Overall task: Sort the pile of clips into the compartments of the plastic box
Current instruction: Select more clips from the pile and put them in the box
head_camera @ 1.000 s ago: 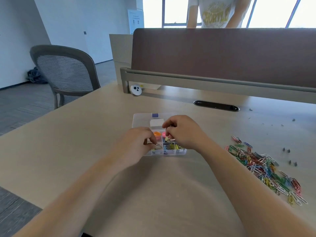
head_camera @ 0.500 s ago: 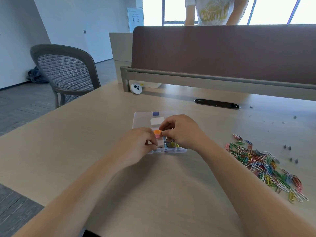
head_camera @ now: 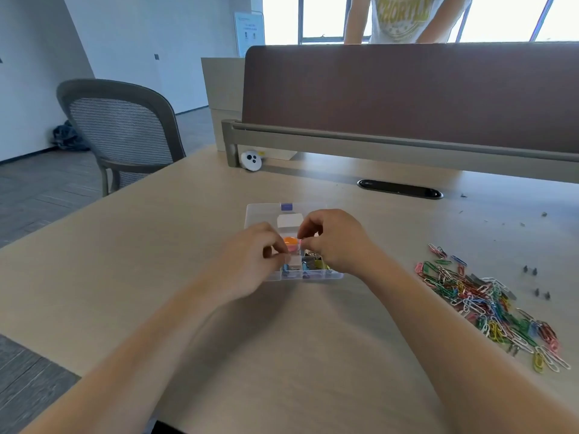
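Over the plastic box [head_camera: 260, 214], left hand [head_camera: 250, 261] and right hand [head_camera: 335, 242] curl close; whether either holds a clip I cannot tell. Pile of clips [head_camera: 488, 302] lies well right. Crowded fingers risk a wrong compartment.

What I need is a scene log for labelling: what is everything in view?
desk: one, pale wood, foreground
box: one, clear plastic, desk centre
paper clips: many, mixed colours, loose pile right of box
binder clips: several, mixed colours, box's near compartments
orange piece: one, orange, middle of box
dark bits: several, grey, desk far right
cable slot: one, black, desk rear
round gadget: one, white, by partition's left end
partition: one, brown, behind desk
chair: one, grey, left of desk
person: one, white shirt, behind partition
left hand: one, over box, fingers curled, grip unclear
right hand: one, over box, fingers curled, grip unclear
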The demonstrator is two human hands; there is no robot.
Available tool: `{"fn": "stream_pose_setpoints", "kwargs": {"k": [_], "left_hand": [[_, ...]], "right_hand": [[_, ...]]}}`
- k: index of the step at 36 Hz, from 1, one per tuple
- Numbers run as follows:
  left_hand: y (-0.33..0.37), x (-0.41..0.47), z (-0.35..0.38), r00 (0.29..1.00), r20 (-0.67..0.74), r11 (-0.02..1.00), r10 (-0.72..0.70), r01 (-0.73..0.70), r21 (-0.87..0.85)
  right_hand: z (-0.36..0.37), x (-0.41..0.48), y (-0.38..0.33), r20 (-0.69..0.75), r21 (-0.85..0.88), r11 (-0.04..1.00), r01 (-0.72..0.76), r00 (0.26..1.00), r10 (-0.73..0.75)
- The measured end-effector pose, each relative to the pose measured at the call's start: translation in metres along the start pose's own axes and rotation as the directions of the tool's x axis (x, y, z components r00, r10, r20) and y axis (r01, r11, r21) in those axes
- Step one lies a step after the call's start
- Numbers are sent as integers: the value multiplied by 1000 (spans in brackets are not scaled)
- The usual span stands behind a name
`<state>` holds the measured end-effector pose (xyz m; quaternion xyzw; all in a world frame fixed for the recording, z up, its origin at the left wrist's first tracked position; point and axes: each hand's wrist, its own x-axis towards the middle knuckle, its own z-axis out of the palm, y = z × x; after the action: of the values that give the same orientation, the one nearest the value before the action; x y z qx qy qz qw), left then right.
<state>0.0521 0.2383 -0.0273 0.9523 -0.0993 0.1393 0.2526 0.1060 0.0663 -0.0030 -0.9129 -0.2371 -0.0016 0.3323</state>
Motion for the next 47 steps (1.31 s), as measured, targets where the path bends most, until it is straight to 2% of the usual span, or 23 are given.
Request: {"fn": "stream_pose_setpoints", "kwargs": {"k": [4,10,29,43,47], "left_hand": [[2,3,-3,992,-64,993,-107,103,-63],[5,8,-2,989,-15,988,-150,150,-35],[3,9,2,990,-14,989,-142,142,30],[5,8,1,996,2,982,-90,89,165],[7,5,2,996,-5,986,-87,87,143]], "right_hand": [[5,1,-1,-13,21,1000,2,1000,-1],[14,1,-2,-8,21,1000,14,1000,-14],[19,2,4,7,-153,987,50,999,-50],[18,-4,-5,55,-312,947,75,997,-61],[19,-4,-7,48,-319,945,78,997,-66]]}}
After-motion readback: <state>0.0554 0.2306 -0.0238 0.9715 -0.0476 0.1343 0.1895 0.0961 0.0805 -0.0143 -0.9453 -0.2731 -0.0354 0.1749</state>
